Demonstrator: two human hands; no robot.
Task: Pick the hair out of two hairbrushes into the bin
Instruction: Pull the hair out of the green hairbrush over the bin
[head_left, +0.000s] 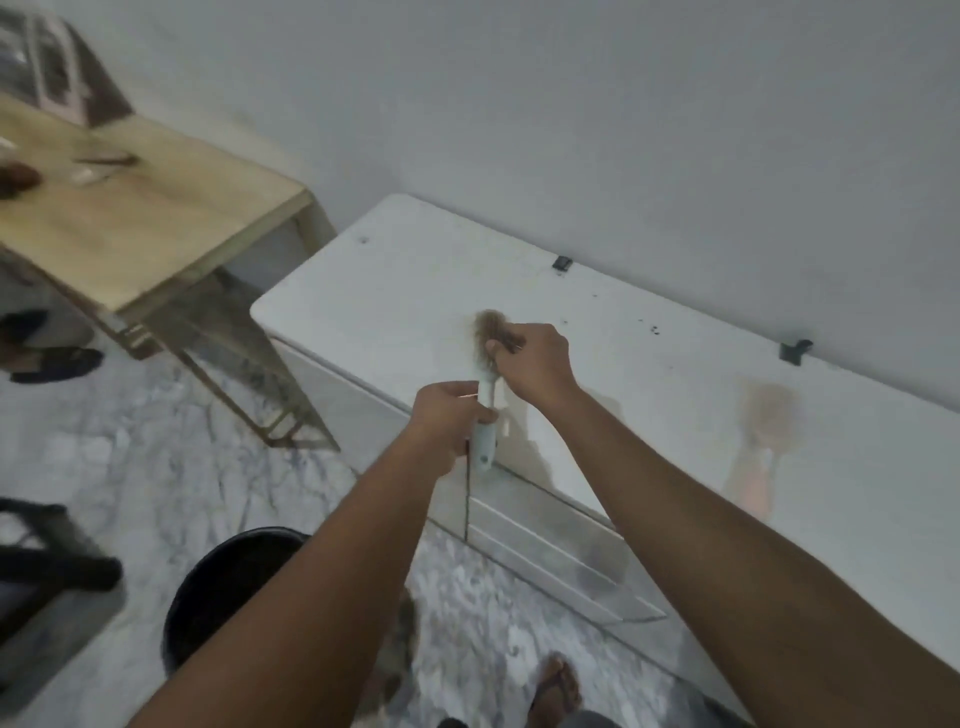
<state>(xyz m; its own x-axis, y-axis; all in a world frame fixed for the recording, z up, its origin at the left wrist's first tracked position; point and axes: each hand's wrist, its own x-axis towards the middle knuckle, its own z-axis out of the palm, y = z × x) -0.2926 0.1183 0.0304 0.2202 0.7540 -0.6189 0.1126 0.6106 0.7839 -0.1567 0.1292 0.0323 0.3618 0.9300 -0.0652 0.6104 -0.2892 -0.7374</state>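
Note:
My left hand (451, 418) grips the pale handle of a white hairbrush (484, 415) and holds it upright above the white chest's front edge. A tuft of brown hair (487, 328) covers the brush head. My right hand (535, 364) pinches that hair at the head. A second, pinkish hairbrush (769, 426) with brown hair on it lies blurred on the chest top to the right. The black bin (223, 587) stands on the floor below my left forearm, partly hidden by it.
The white chest (395, 291) stands against the wall with two dark hinges at its back edge. A wooden table (156, 223) with small items is at the left. Sandals (54, 364) and a dark stool (47, 566) sit on the marble floor. My foot (558, 686) is near the chest.

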